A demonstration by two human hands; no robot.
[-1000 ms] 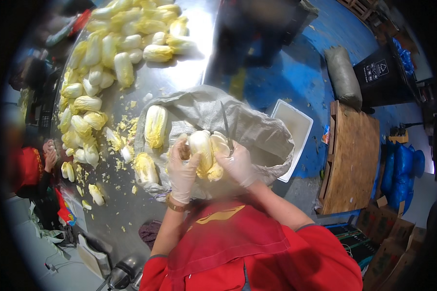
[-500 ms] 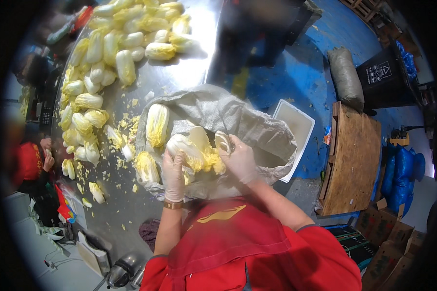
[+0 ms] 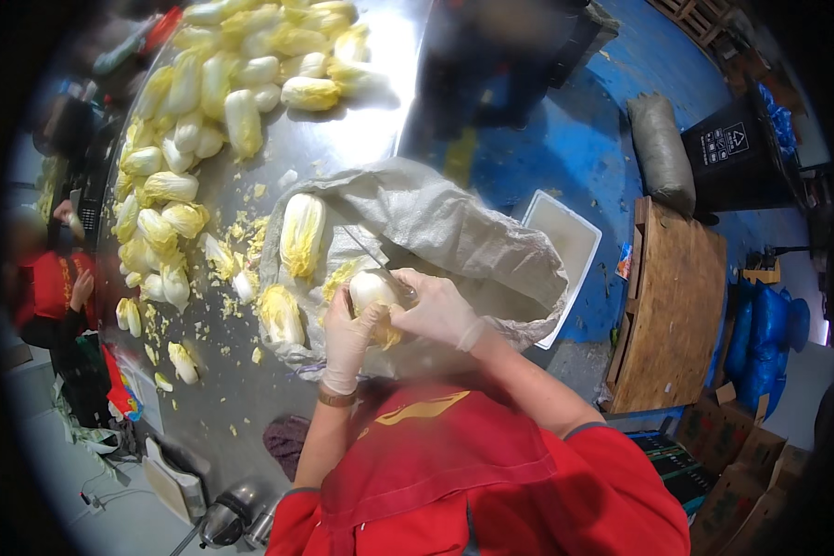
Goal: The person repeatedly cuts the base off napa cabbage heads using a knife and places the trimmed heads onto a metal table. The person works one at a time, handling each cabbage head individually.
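Both my hands wear thin whitish gloves. My left hand (image 3: 346, 341) is closed around the side of a napa cabbage (image 3: 372, 289), whose white base faces up. Against its other side, my right hand (image 3: 440, 313) grips a knife; the thin blade (image 3: 371, 248) points up and left past the cabbage, and the handle is hidden in my fingers. Yellow leaves show below the cabbage between my hands. Beneath lies an open grey-white woven sack (image 3: 408, 199). On its left edge rest an upright-lying cabbage (image 3: 302, 236) and a yellower one (image 3: 281, 317).
A heap of napa cabbages (image 3: 243, 120) covers the metal table's far left, with leaf scraps (image 3: 241, 236) nearer. A white foam box (image 3: 574, 232) stands right of the sack. Farther right are a wooden pallet (image 3: 681, 306) and a stuffed sack (image 3: 660, 153). A person in red (image 3: 65, 283) stands at left.
My right hand has moved left toward my left hand. The cabbage has turned base up, and its spread leaves no longer stick out between my hands. The blade now slants left.
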